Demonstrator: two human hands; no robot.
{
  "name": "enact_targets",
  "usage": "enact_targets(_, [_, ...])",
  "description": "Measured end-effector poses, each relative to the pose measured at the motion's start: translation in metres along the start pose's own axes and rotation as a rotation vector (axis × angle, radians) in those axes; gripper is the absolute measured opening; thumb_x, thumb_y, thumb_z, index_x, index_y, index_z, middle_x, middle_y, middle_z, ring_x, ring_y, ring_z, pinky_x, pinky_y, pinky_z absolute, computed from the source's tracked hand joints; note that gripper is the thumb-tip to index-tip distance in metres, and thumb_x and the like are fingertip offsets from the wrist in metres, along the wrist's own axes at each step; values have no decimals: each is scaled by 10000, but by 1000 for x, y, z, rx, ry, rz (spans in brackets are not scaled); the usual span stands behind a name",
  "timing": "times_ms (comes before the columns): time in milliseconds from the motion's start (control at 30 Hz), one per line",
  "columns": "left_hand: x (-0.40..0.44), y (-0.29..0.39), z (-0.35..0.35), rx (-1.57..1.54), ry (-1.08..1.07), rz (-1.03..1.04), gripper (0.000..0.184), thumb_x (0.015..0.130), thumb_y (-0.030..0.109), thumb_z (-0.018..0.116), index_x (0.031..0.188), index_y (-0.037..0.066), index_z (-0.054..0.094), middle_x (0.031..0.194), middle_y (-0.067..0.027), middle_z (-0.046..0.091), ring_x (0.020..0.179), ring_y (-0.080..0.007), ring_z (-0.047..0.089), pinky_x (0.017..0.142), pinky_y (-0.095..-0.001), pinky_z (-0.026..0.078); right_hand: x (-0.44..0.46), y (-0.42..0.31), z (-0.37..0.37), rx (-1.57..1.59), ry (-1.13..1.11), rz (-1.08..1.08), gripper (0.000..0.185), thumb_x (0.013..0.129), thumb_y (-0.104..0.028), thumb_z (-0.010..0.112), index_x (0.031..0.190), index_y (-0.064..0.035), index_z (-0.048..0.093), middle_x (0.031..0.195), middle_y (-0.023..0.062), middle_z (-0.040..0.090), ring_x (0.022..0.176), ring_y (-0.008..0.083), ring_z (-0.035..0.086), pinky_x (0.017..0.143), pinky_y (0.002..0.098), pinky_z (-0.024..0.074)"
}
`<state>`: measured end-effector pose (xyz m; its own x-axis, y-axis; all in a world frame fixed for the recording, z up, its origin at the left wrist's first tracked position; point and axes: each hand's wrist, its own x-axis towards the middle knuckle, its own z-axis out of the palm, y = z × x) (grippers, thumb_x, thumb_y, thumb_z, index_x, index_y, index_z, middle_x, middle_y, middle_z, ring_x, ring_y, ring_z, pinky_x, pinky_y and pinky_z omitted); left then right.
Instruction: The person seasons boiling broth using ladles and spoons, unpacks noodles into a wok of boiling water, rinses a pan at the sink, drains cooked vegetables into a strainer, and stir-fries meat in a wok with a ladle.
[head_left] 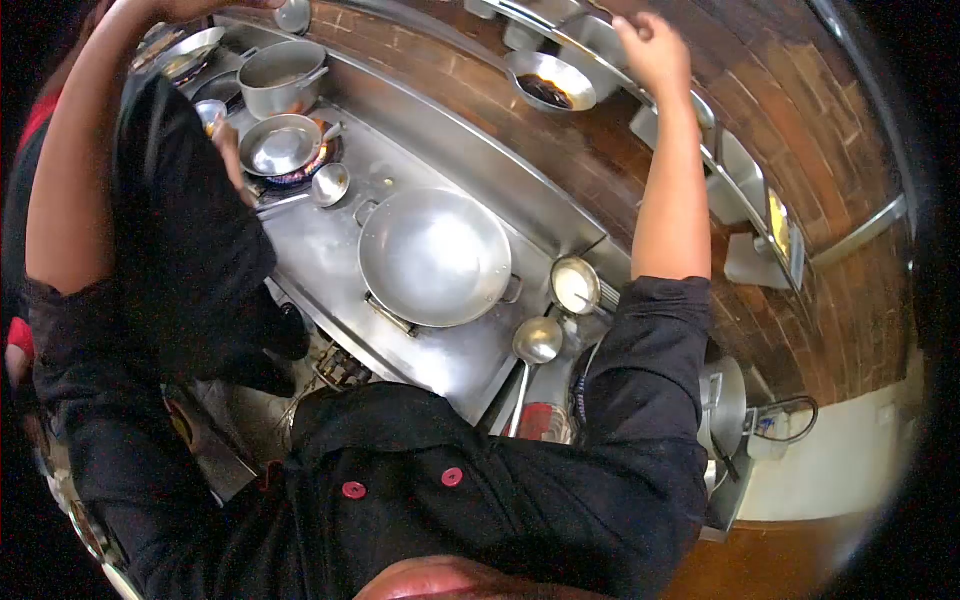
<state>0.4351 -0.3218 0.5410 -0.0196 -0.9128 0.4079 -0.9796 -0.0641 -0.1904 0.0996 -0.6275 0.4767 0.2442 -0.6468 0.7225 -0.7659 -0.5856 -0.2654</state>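
Both my arms are raised. My right hand (655, 58) is up at the wall rack (705, 155) of metal containers, its fingers curled and pinched together; whatever is between them cannot be made out. Just left of it, a metal bowl (520, 66) of dark liquid sits on the rack. My left hand (190, 8) is cut off by the top edge, so its grip is hidden. Below and between my arms a large two-handled wok (430, 255), with nothing in it, rests on the steel stove.
On the steel counter (310, 250) lie a small ladle (330, 185) and a larger ladle (538, 342). Beside the wok is a bowl of white contents (574, 288). A pan (283, 147) sits over flame near a pot (280, 80). A co-worker in dark clothing (190, 230) stands close on the left.
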Motion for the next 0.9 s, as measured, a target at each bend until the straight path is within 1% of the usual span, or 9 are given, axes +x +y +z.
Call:
enact_targets(100, [-1, -18, 8, 40, -83, -1, 382, 672, 341, 704, 956, 89, 663, 877, -146, 650, 745, -316, 619, 646, -384, 473, -9, -92, 1, 257, 73, -260, 311, 759, -277, 582, 855, 10, 654, 849, 187, 651, 772, 281, 638, 718, 366, 491])
enact_targets(233, [-5, -61, 26, -93, 27, -41, 311, 590, 173, 746, 815, -6, 630, 780, -170, 610, 730, -293, 597, 667, -370, 456, 64, -114, 112, 123, -155, -429, 304, 737, -279, 605, 917, -41, 664, 939, 162, 642, 899, 294, 611, 797, 366, 470])
enact_targets(300, [-6, -77, 21, -33, -12, 31, 346, 564, 193, 753, 813, -13, 631, 804, -186, 609, 741, -315, 596, 671, -374, 457, 114, -123, 183, 65, -297, -382, 508, 696, -380, 668, 1126, -120, 596, 1104, 169, 593, 1034, 284, 566, 894, 385, 437])
enact_targets(433, [-7, -111, 28, 50, 58, -29, 371, 568, 221, 779, 813, -3, 613, 784, -177, 573, 776, -314, 567, 690, -374, 441, 123, -162, 211, -132, -408, -436, 390, 733, -344, 597, 1090, -188, 621, 1141, 131, 578, 1049, 287, 554, 907, 372, 433])
enact_targets(500, [-5, -131, 29, 77, 48, 51, 359, 561, 202, 780, 806, -2, 615, 774, -172, 573, 768, -322, 566, 686, -377, 441, 136, -158, 217, -82, -292, -84, 344, 757, -298, 532, 1026, -115, 641, 1079, 145, 605, 999, 297, 579, 873, 373, 449])
enact_targets(633, [8, -135, 26, 98, -54, -39, 332, 546, 191, 780, 769, -5, 629, 706, -175, 570, 718, -332, 569, 660, -375, 444, 168, -115, 239, 133, 55, -98, 296, 735, -271, 513, 816, -29, 662, 883, 191, 644, 843, 337, 619, 782, 394, 470])
enact_targets(700, [7, -133, 24, 112, 8, -12, 328, 543, 189, 778, 763, -6, 632, 695, -177, 570, 709, -331, 571, 651, -376, 445, 174, -100, 245, 387, 31, 197, 311, 723, -293, 523, 800, -24, 659, 853, 197, 642, 817, 328, 621, 769, 383, 473])
enact_targets(733, [8, -133, 21, 133, 64, 12, 325, 540, 188, 777, 756, -8, 635, 685, -179, 570, 699, -330, 573, 642, -377, 445, 180, -92, 252, 355, 48, 146, 238, 786, -256, 592, 705, -33, 609, 571, 64, 609, 439, 117, 537, 439, 276, 435])
enact_targets(900, [13, -154, 27, 102, -42, -12, 324, 535, 181, 779, 758, -7, 639, 680, -181, 564, 670, -333, 565, 621, -380, 442, 163, -98, 254, 459, 45, 221, 245, 764, -268, 606, 683, -38, 630, 605, 83, 627, 502, 148, 576, 497, 290, 463])
